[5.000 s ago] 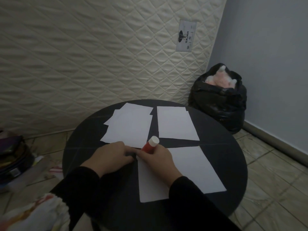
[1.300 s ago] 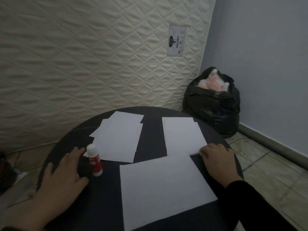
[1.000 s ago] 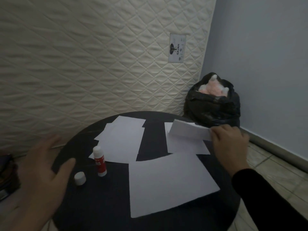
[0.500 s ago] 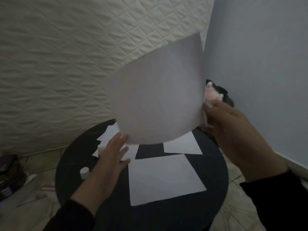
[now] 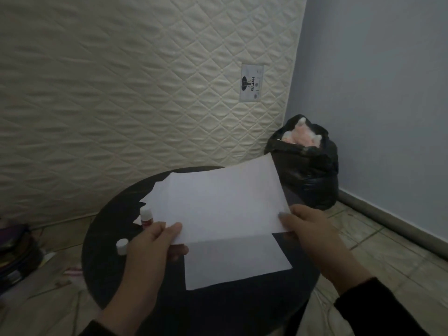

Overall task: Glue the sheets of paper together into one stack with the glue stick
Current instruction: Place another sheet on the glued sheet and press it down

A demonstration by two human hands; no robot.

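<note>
Pinching sheet between fingers

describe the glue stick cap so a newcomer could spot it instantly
Start at the round black table and go to its left edge, just left of the left hand. The cap is the small white cylinder standing alone on the bare dark top. The glue stick behind it is taller with a red label, and everything else white there is flat paper.

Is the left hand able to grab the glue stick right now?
Probably not yet: the left hand is pinching the held sheet. The glue stick stands close beside it, nothing between, so letting go first should free it.
</note>
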